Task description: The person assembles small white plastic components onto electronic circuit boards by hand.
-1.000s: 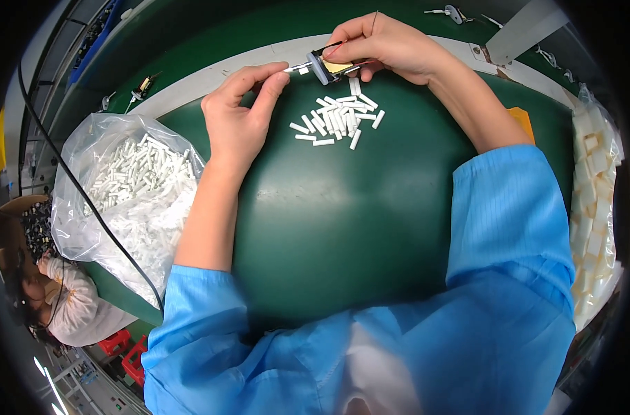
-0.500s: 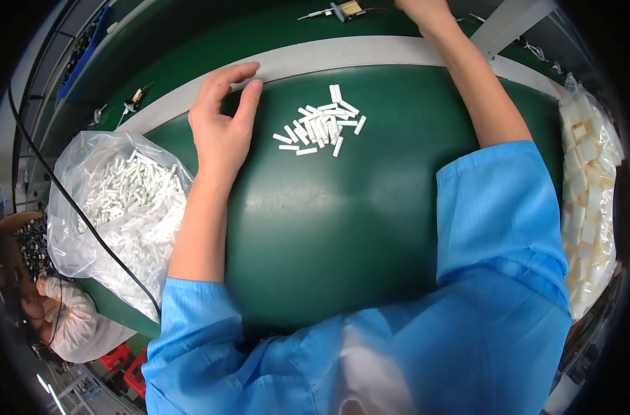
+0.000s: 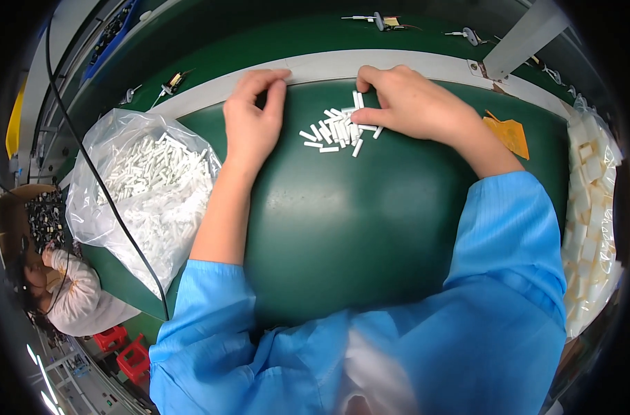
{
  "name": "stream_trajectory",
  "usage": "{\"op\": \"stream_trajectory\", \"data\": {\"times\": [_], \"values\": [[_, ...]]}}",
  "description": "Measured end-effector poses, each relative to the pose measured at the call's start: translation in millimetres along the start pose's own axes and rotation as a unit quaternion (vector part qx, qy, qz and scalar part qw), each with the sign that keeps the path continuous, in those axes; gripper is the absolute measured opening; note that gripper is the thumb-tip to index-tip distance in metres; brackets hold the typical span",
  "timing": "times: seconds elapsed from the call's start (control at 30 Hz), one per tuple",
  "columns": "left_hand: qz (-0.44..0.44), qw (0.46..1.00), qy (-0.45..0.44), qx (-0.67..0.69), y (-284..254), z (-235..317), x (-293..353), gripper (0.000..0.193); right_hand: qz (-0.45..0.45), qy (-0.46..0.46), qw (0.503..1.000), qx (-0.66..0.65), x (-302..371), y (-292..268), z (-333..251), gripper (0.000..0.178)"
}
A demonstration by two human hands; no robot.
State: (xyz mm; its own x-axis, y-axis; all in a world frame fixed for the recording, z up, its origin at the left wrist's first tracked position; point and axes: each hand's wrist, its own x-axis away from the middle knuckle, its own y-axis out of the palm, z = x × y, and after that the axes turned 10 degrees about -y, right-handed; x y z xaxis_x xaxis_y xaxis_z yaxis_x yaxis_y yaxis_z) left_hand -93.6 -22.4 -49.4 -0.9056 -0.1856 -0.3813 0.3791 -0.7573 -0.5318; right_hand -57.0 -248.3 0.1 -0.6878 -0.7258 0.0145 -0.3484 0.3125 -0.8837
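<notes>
A loose pile of short white tubes (image 3: 339,130) lies on the green work surface (image 3: 342,228) in front of me. My right hand (image 3: 415,104) is at the pile's right side, thumb and index finger apart around a few upright-pointing tubes, the thumb over the pile's edge. No tube is visibly gripped in it. To the left of the pile, my left hand (image 3: 254,121) hovers near the pale rail (image 3: 315,67) with fingers loosely curled. Its thumb tip is close to the index finger, and nothing shows between them.
A clear plastic bag of white tubes (image 3: 149,173) stands left, a black cable (image 3: 100,183) crossing it. Beyond the rail sit small devices with discs (image 3: 379,21). An orange piece (image 3: 510,135) and a bag of pale blocks (image 3: 591,207) are right. A co-worker (image 3: 79,294) sits far left.
My right hand has come back from beyond the rail to the pile. A device now shows beyond the rail near where it was. The left thumb and index finger have drawn closer. The view has shifted.
</notes>
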Motion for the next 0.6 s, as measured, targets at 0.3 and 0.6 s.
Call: {"op": "stream_trajectory", "data": {"times": [0.3,0.6], "values": [[0.001,0.908,-0.1,-0.406,-85,-82,-138,0.038,0.078,-0.149,0.982,-0.085,-30,29,5,0.016],[-0.231,0.832,-0.211,-0.459,-128,-107,-150,0.039,-0.005,-0.05,0.953,-0.299,-45,21,23,0.02]]}}
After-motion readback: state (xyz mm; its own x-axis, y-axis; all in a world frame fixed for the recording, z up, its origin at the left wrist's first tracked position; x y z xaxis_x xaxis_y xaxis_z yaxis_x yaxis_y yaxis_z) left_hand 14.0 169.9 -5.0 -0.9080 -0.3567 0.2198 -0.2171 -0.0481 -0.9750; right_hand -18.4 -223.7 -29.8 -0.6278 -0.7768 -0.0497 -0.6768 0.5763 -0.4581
